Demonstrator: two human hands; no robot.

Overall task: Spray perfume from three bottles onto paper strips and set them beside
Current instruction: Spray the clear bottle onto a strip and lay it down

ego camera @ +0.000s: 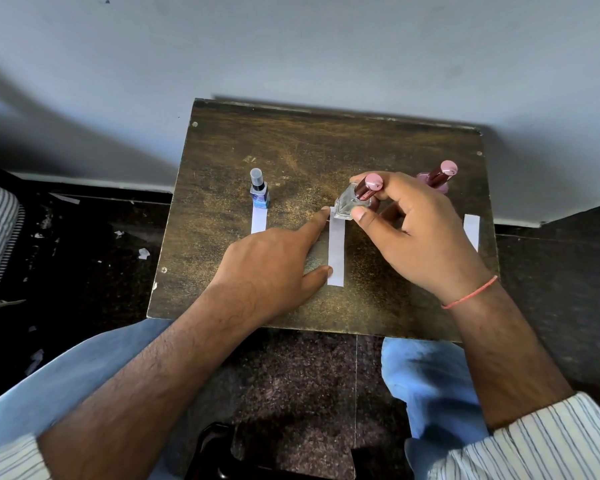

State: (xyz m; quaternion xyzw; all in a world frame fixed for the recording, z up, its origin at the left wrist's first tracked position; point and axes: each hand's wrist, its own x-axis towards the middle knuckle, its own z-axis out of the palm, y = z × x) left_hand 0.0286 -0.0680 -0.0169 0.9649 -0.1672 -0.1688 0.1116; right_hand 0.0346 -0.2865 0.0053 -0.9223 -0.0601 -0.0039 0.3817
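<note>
At frame centre, the right hand [420,230] grasps a clear square glass bottle with a metallic pink cap [355,197], tilted, its base at the upper end of the middle white paper strip [336,251] on the worn brown wooden table [291,147]. The left hand [274,268] pins this strip with straight forefinger and thumb, grasping nothing. A blue bottle with a translucent cap [259,190] stands at centre left, touching the top of a second white strip [258,221]. A pink bottle [437,178] stands at upper right, near a third white strip [471,230].

Scuffed matt wooden table [291,150], glass bottle [349,204], seemingly glossy cap [373,181]
</note>
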